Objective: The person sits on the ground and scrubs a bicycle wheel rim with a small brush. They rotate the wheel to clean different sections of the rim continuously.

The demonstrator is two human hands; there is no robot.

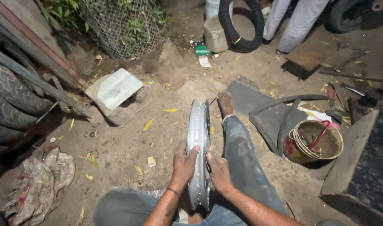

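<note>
Lower centre of frame: left hand (184, 164) and right hand (218, 169) are clasping the upright shiny silver metal wheel rim (198, 138), standing on dirt beside the outstretched leg; gripping evenly is advisable, keeping it vertical.

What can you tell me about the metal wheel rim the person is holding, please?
The wheel rim is a bare, silvery metal hoop with small holes along its band and no tyre. It stands upright on edge on the dirt ground, between the person's legs. The left hand and right hand clasp its near part from either side.
</note>
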